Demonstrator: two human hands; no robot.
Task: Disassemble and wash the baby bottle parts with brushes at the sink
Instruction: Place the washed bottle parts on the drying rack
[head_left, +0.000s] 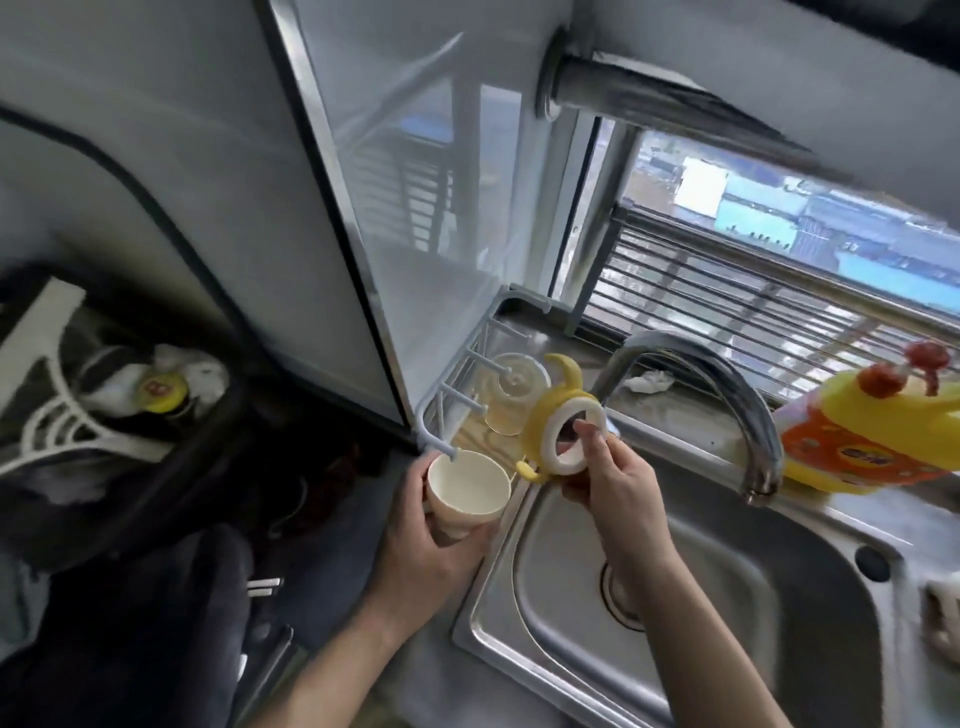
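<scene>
My left hand grips a cream bottle cap, open end up, at the left rim of the steel sink. A peg of the pale blue drying rack touches the cap's rim. My right hand pinches the yellow handled collar ring over the sink's back left corner, thumb through its white opening. A clear bottle part sits on the rack behind it.
The chrome faucet arches over the sink just right of the collar. A yellow detergent bottle stands on the back ledge at right. A glass panel edge rises left of the rack. Dark clutter fills the counter at left.
</scene>
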